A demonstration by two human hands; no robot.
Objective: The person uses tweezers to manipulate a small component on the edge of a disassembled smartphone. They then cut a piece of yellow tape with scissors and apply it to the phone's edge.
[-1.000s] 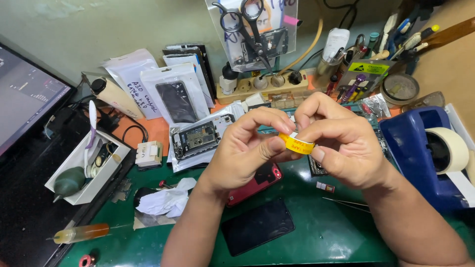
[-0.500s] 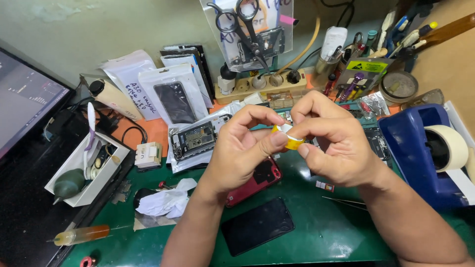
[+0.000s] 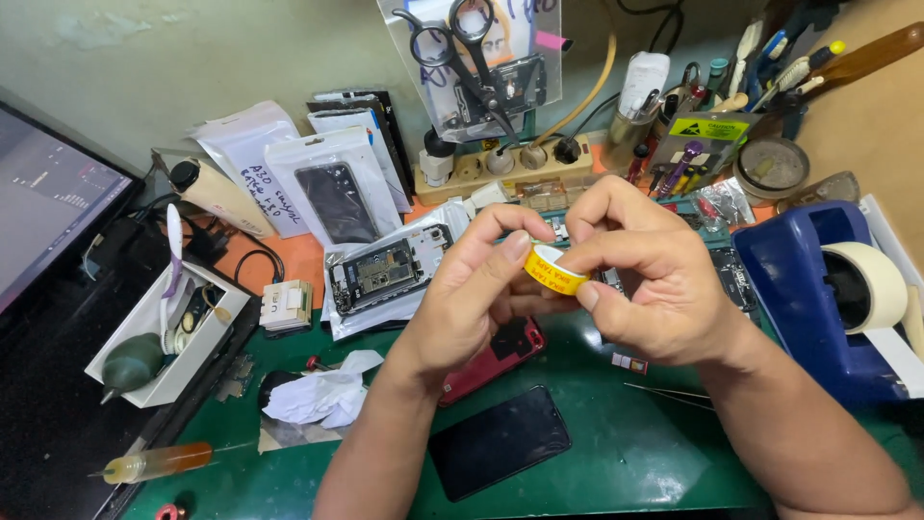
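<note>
A small yellow roll of tape point(image 3: 552, 269) is held up over the green mat point(image 3: 616, 453) between both hands. My left hand point(image 3: 467, 299) pinches its left side with thumb and forefinger. My right hand point(image 3: 650, 274) grips its right side, fingers curled over the top. Below the hands lie a red phone body point(image 3: 496, 356) and a detached black phone screen point(image 3: 499, 441). An opened phone with bare circuitry point(image 3: 377, 270) rests on plastic to the left of my left hand.
A blue tape dispenser with a cream roll point(image 3: 837, 289) stands at right. Tweezers point(image 3: 669, 392) lie near my right wrist. A white tray point(image 3: 164, 337) with a blower bulb, crumpled tissue point(image 3: 322, 395), a syringe point(image 3: 154, 464), a monitor point(image 3: 48, 202), hanging scissors point(image 3: 462, 58) and tool pots crowd the back.
Both hands have shifted slightly and turned the yellow tape roll between the fingers; it stays gripped by both. Nothing on the mat has moved.
</note>
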